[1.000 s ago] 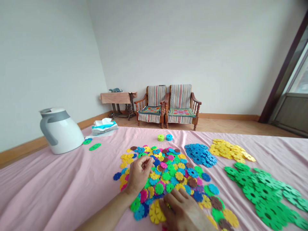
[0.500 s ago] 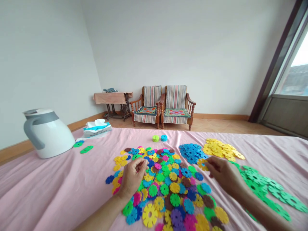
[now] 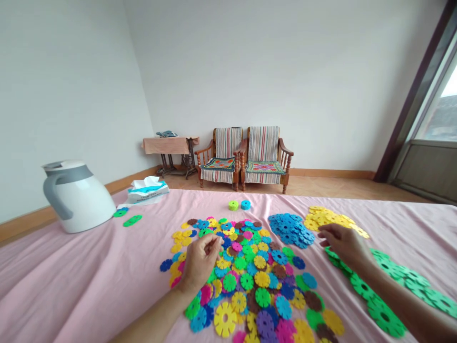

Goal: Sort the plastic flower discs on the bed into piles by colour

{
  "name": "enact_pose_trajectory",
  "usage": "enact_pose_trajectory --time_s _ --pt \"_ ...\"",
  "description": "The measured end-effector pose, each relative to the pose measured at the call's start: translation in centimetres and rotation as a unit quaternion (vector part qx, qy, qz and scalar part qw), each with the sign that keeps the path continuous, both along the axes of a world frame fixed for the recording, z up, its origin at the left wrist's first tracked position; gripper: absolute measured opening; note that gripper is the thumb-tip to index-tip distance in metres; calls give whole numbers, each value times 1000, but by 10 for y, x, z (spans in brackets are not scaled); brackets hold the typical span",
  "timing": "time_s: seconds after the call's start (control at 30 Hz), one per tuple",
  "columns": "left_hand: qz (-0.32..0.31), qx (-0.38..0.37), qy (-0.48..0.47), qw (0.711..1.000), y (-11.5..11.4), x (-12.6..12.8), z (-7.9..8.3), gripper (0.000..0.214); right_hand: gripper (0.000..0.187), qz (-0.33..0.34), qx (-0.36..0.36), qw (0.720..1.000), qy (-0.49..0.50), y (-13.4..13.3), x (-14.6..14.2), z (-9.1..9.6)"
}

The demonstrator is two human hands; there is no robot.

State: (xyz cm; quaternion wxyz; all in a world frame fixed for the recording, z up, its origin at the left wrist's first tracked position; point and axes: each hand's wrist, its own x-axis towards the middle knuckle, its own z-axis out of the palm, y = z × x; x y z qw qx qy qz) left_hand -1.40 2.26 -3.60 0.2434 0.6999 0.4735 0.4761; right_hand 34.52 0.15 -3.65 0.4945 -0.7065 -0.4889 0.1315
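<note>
My left hand (image 3: 200, 263) rests on the left side of a mixed pile of coloured plastic snowflake discs (image 3: 257, 275); its thumb and forefinger are pinched together, and what they hold is hidden. My right hand (image 3: 344, 244) hovers at the near edge of the yellow disc pile (image 3: 332, 218), fingers bent and close together, with no disc showing in them. A blue disc pile (image 3: 291, 229) lies just left of that hand. A long green disc pile (image 3: 394, 282) runs under my right forearm.
A pink cloth (image 3: 89, 278) covers the table. A white kettle (image 3: 76, 197), a tissue pack (image 3: 148, 189) and loose green discs (image 3: 132, 220) sit at the far left. Small green (image 3: 233, 205) and blue (image 3: 245, 205) stacks stand behind the mixed pile. Two wooden armchairs (image 3: 246, 157) stand by the wall.
My right hand rose from the near part of the mixed pile with a yellow disc and moved right to the yellow pile. My left hand stayed pinched in place.
</note>
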Motion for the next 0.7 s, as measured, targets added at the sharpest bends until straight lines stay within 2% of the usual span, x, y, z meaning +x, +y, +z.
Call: enact_pose_trajectory --time_s 0.07,0.13,0.27,0.37,0.43,0.5,0.6,0.7 --pt "2 -4 -1 1000 -1 0 0 29 14 90 -18 996 -24 -13 -34 2" --pt "1 -7 -5 1000 -1 1 1 29 17 194 -30 977 -86 -30 -73 8" --pt "-3 -10 -13 1000 -2 1 1 28 23 348 2 916 -200 -62 -143 19" --pt "-2 -8 -9 1000 -2 1 1 28 17 438 24 858 -267 -72 -179 13" --pt "0 -7 -7 1000 -2 0 2 28 9 452 42 830 -322 -71 -195 3" --pt "0 -7 -7 1000 -2 0 2 28 13 434 50 816 -379 -67 -206 -6" --pt "0 -6 -7 1000 -3 1 2 28 27 390 74 810 -432 -62 -213 -16" --pt "0 -6 -8 1000 -3 0 2 28 27 359 144 804 -452 -61 -215 -24"
